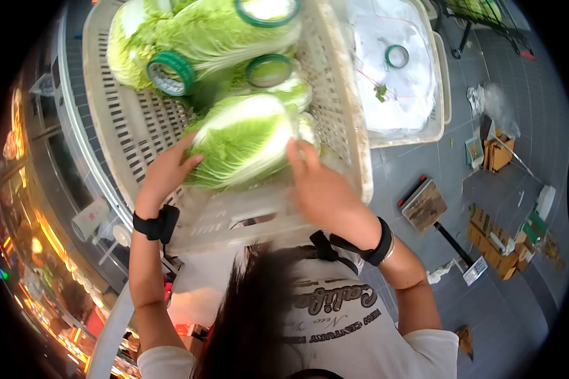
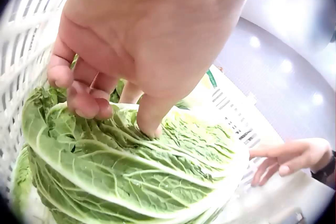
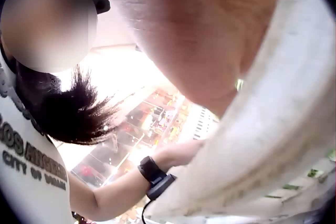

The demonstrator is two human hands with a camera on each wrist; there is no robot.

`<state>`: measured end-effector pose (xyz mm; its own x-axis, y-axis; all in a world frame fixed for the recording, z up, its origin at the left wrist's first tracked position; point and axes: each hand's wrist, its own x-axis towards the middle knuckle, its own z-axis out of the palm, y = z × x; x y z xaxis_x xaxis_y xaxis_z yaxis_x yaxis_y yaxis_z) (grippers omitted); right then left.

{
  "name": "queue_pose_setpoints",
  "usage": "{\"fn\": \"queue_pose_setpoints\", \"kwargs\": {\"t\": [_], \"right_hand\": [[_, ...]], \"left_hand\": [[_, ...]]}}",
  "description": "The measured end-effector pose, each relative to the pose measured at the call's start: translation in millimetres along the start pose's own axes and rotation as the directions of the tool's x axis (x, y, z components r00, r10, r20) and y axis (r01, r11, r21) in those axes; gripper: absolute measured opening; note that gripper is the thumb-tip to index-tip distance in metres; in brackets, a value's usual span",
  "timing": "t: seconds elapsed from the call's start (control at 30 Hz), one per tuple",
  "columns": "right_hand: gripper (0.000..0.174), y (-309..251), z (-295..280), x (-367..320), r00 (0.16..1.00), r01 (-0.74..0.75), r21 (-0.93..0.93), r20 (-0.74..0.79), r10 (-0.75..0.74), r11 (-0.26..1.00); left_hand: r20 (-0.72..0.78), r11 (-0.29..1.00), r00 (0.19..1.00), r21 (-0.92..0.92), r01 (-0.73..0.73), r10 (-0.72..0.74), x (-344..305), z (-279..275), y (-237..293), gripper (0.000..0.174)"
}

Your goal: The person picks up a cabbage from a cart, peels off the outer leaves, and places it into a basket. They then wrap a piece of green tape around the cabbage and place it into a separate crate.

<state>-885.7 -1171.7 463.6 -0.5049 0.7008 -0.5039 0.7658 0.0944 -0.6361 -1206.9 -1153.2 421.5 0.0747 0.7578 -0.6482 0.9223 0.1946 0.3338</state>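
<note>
A napa cabbage (image 1: 240,142) lies tilted in the near part of a white plastic crate, its white base to the right. At its leafy end, my left hand (image 1: 169,170) holds it. In the left wrist view, the thumb and curled fingers of that hand (image 2: 142,40) grip the frilly leaf tops of the cabbage (image 2: 131,166). My right hand (image 1: 329,192) is at the base end, fingers extended with the fingertips right at the white stem; the left wrist view shows the same right hand (image 2: 294,155) from the side. In the right wrist view the hand (image 3: 184,40) hides the cabbage.
The crate (image 1: 354,120) holds more cabbages (image 1: 227,38) behind, with green tape rolls (image 1: 171,72) on them. To the right, a lined white bin (image 1: 395,82) holds another tape roll (image 1: 396,56). A platform scale (image 1: 423,205) and cardboard boxes (image 1: 490,243) stand on the tiled floor.
</note>
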Motion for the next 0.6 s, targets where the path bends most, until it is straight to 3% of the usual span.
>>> {"fn": "queue_pose_setpoints", "kwargs": {"t": [0.1,0.2,0.3,0.37,0.4,0.47,0.5,0.6], "right_hand": [[0.086,-9.3,-2.3,-1.8,0.988,0.016,0.072,0.154,-0.027,0.997],[0.085,-6.7,2.9,0.4,0.993,0.106,0.031,0.042,-0.108,0.994],[0.085,-3.7,-15.6,3.5,0.991,0.088,0.050,0.095,-0.093,0.995],[0.084,0.0,-16.9,7.6,0.998,0.068,0.061,-0.010,-0.067,0.996],[0.083,1.3,-16.1,12.3,0.997,0.061,0.064,-0.060,-0.058,0.996],[0.082,18.3,9.1,38.1,0.980,0.113,0.143,-0.179,-0.087,0.983],[0.081,22.7,17.3,49.5,0.967,0.146,0.182,-0.234,-0.101,0.973],[0.080,18.9,1.7,64.8,0.995,0.010,0.561,-0.083,0.045,0.828]], "left_hand": [[0.125,0.989,0.991,-0.126,0.072,-0.056,5.5,-2.9,-12.2,0.058],[0.130,0.980,0.989,-0.176,0.091,-0.069,7.6,6.3,-23.4,0.058],[0.106,0.991,0.992,-0.112,0.076,-0.064,4.5,4.2,-12.4,0.057],[0.098,0.996,0.994,-0.066,0.057,-0.051,6.1,2.0,-14.2,0.056],[0.022,0.999,0.999,0.002,-0.043,0.043,7.4,3.0,-15.6,0.057],[-0.112,0.967,0.968,0.149,-0.206,0.224,4.7,7.1,-21.4,0.058],[-0.117,0.964,0.961,0.121,-0.236,0.250,1.9,7.7,-21.3,0.058],[-0.099,0.960,0.955,-0.008,-0.281,0.279,6.0,5.0,-16.4,0.064]]}}
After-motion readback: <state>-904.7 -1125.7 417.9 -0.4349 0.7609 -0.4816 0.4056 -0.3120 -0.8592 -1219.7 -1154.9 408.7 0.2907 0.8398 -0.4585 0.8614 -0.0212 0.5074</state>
